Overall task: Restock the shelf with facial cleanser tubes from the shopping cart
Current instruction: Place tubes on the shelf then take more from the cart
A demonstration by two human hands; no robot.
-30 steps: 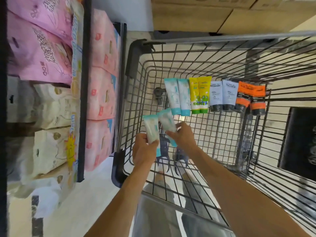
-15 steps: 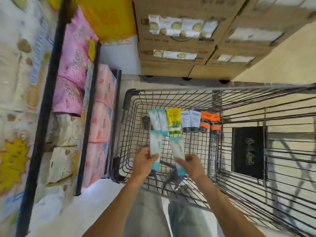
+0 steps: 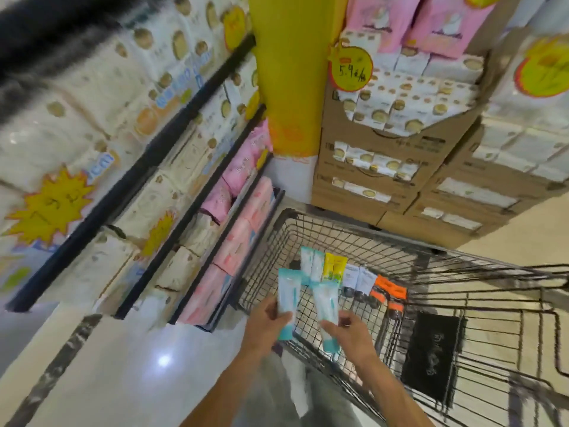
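My left hand (image 3: 264, 326) grips a teal and white cleanser tube (image 3: 288, 295), held upright over the near left corner of the wire shopping cart (image 3: 480, 274). My right hand (image 3: 346, 332) grips a second teal tube (image 3: 326, 306) beside it, cap end down. On the cart's floor lies a row of tubes: two teal (image 3: 311, 266), two yellow (image 3: 334, 269), two white with dark caps (image 3: 357, 280) and two orange (image 3: 388, 295).
To the left stand black-edged shelves (image 3: 172, 127) packed with white and pink tissue packs. Stacked cardboard boxes (image 3: 369, 180) of tissues and a yellow pillar (image 3: 292, 72) stand behind the cart. A dark mat (image 3: 431, 355) lies under the cart. Pale floor (image 3: 123, 365) spreads at lower left.
Both hands have lifted their teal tubes up out of the cart's floor and drawn them toward me. My view has tilted up, showing more shelves and boxes.
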